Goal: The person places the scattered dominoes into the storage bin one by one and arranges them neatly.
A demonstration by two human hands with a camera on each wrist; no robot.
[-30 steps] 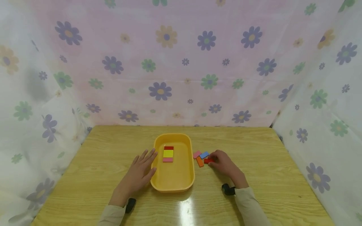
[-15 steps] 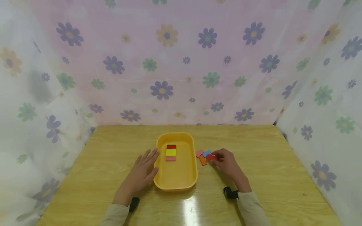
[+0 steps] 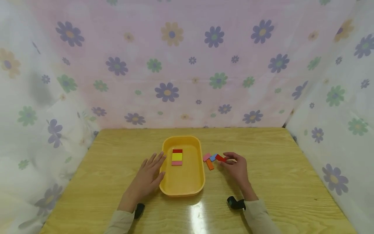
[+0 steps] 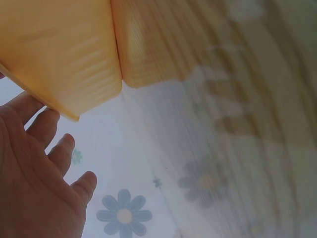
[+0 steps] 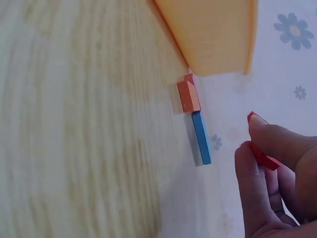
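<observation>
My right hand [image 3: 238,167] pinches a red block [image 3: 220,158] between thumb and fingers, just right of a small group of blocks. In the right wrist view the red block [image 5: 264,157] is up off the table. That group has a pink block [image 3: 206,157], a blue block [image 3: 213,157] and an orange block [image 3: 209,164]. My left hand [image 3: 146,180] has its fingers spread and touching the left rim of the yellow tray [image 3: 182,194]. Inside the tray, a red block [image 3: 177,151], a yellow block [image 3: 177,157] and a pink block [image 3: 176,163] lie in a row.
The wooden table [image 3: 263,146] runs back to a flowered curtain [image 3: 187,71], which also closes off both sides. A black wrist camera [image 3: 235,203] sits at the right wrist, another black camera [image 3: 139,211] at the left.
The right hand has lifted the red block off the table and turned it, beside the other loose blocks. The left hand stays at the tray's rim. The head view has shifted slightly.
</observation>
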